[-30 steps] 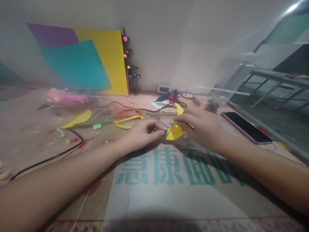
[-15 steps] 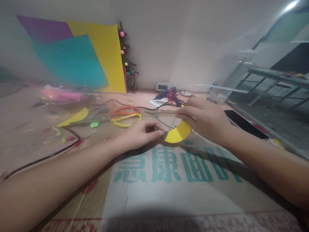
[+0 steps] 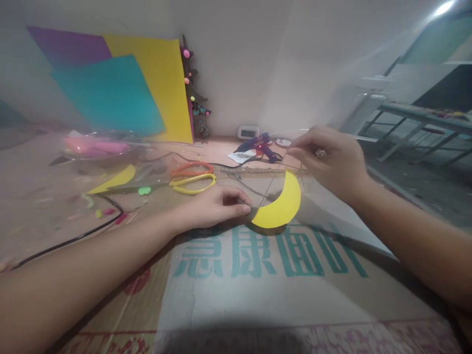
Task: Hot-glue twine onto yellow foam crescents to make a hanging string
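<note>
A yellow paper crescent (image 3: 282, 209) is in front of me above the printed cardboard, its horns pointing left and up. My left hand (image 3: 224, 205) is closed, thumb against fingers, at the crescent's left tip, where a small dark patch shows beside the fingertips. A thin grey thread (image 3: 267, 191) slants up from near that tip. My right hand (image 3: 328, 155) pinches the thread's upper part between thumb and forefinger, above and right of the crescent, without touching the paper. More tangled dark strands (image 3: 239, 179) lie behind the left hand.
Orange-and-yellow-handled scissors (image 3: 193, 177) lie left of centre beside another yellow paper piece (image 3: 114, 179). A glue gun (image 3: 254, 143) with a lit red light stands behind, its black cable (image 3: 73, 239) crossing the left side. Coloured sheets (image 3: 110, 98) lean on the wall.
My right hand has let go of the crescent's upper end and moved up and right, drawing the thread. The crescent has dipped slightly; my left hand stays put.
</note>
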The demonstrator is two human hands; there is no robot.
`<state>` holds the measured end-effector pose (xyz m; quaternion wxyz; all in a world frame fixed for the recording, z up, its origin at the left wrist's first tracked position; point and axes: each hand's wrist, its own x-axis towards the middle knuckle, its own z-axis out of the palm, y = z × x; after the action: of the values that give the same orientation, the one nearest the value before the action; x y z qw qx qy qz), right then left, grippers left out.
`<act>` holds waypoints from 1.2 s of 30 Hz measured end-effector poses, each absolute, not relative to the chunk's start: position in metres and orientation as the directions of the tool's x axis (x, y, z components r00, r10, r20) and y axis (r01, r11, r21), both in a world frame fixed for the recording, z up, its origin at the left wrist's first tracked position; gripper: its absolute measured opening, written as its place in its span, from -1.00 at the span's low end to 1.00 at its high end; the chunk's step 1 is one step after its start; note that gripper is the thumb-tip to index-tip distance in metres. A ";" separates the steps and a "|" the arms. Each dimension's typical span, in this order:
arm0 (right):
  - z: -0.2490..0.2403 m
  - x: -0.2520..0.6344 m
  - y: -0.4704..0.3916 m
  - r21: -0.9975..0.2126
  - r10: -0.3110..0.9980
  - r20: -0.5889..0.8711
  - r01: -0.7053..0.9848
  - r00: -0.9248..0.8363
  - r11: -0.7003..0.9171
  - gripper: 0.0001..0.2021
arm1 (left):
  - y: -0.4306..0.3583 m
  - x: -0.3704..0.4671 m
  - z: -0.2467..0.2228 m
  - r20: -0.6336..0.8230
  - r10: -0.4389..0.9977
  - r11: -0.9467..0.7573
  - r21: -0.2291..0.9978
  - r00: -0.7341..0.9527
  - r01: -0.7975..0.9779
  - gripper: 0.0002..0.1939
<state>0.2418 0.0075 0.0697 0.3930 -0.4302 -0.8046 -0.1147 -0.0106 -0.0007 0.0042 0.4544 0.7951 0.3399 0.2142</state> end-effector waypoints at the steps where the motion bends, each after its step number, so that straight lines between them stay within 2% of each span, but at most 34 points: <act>1: 0.067 0.240 0.008 -0.181 0.609 0.732 0.775 -0.305 0.606 -0.92 | -0.001 -0.011 0.005 0.026 0.730 -0.357 0.866 0.683 0.349 -0.71; 8: 0.037 0.237 0.023 -0.291 0.698 0.633 0.733 -0.335 0.615 -0.87 | -0.003 -0.010 0.005 0.014 0.691 -0.308 0.910 0.723 0.277 -0.77; 11: 0.027 0.239 0.029 -0.293 0.683 0.633 0.704 -0.364 0.647 -0.90 | 0.000 -0.010 0.001 0.015 0.720 -0.265 0.930 0.694 0.255 -0.74; 13: 0.024 0.238 0.028 -0.314 0.657 0.639 0.644 -0.400 0.698 -0.79 | 0.003 -0.010 -0.002 0.015 0.753 -0.220 0.948 0.657 0.230 -0.70; 16: 0.021 0.230 0.018 -0.487 0.711 0.565 0.526 -0.419 0.697 -0.57 | 0.006 -0.010 -0.004 -0.001 0.783 -0.161 0.966 0.622 0.204 -0.66; 19: 0.015 0.220 0.002 -0.713 0.792 0.416 0.380 -0.447 0.589 -0.55 | 0.006 -0.011 -0.005 0.006 0.776 -0.147 0.974 0.631 0.170 -0.68; 22: 0.011 0.213 -0.008 -0.816 0.803 0.313 0.290 -0.507 0.501 -0.60 | 0.006 -0.011 -0.004 0.003 0.768 -0.154 0.971 0.640 0.180 -0.67; 27: 0.014 0.209 -0.010 -0.860 0.809 0.234 0.274 -0.539 0.431 -0.67 | 0.006 -0.011 -0.004 -0.019 0.764 -0.141 0.971 0.645 0.195 -0.66; 32: 0.009 0.212 -0.005 -0.843 0.856 0.243 0.336 -0.457 0.419 -0.85 | 0.006 -0.010 -0.004 -0.017 0.762 -0.130 0.975 0.647 0.179 -0.65; 36: 0.004 0.213 -0.002 -0.845 0.841 0.310 0.277 -0.444 0.457 -0.88 | 0.006 -0.010 -0.004 -0.013 0.775 -0.144 0.970 0.631 0.196 -0.64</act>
<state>0.2134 -0.0024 0.0036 0.3802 -0.3655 -0.7643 0.3711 -0.0102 0.0060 -0.0038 0.5580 0.7102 0.3418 0.2597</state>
